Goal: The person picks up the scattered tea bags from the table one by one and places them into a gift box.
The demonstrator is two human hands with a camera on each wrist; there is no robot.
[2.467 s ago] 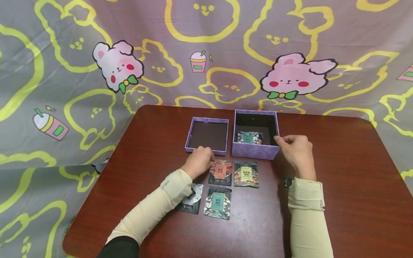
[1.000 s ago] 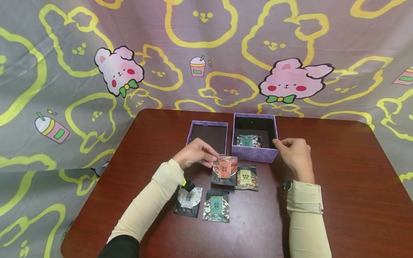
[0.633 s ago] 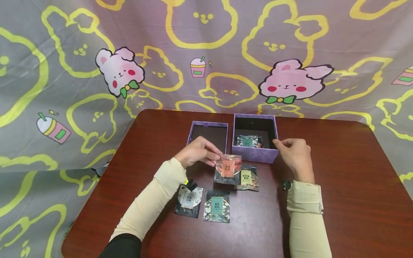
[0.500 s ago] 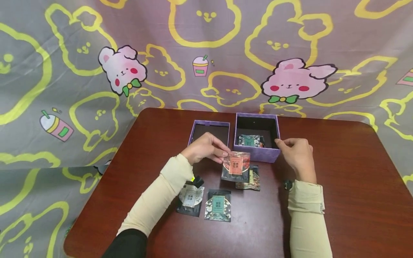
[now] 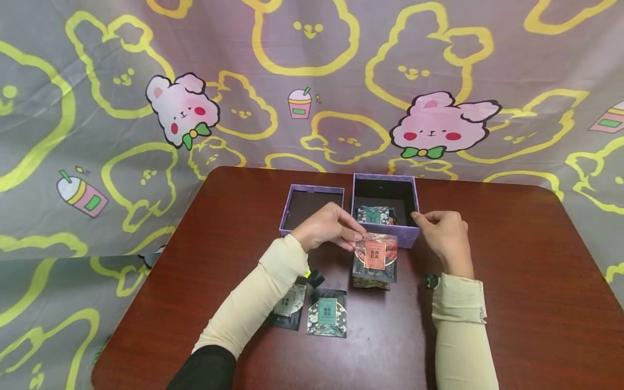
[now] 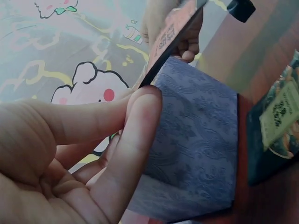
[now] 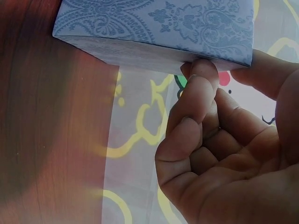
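My left hand (image 5: 326, 226) pinches a red-labelled tea sachet (image 5: 375, 255) by its upper left corner, between thumb and fingers. The sachet is raised in front of the purple box (image 5: 407, 237). Under it in the head view lies a yellow-labelled sachet (image 5: 371, 283), mostly hidden there but plainer in the left wrist view. My right hand (image 5: 446, 235) grips the box's right wall near the front corner, thumb at the rim and curled fingers outside. Inside the open box lies a green-labelled sachet (image 5: 373, 215) over something partly hidden.
Left of the box sits its shallow purple lid (image 5: 317, 188), inside up, partly behind my left hand. Nearer me on the brown table (image 5: 526, 281) are another green-labelled sachet (image 5: 327, 313) and a white-labelled sachet (image 5: 292, 306), partly covered by the left wrist. A patterned curtain (image 5: 341, 65) hangs behind.
My left hand has picked the red-labelled sachet up from the table and carried it rightward, over the yellow-labelled one, towards the box front. My right hand has kept its hold on the box.
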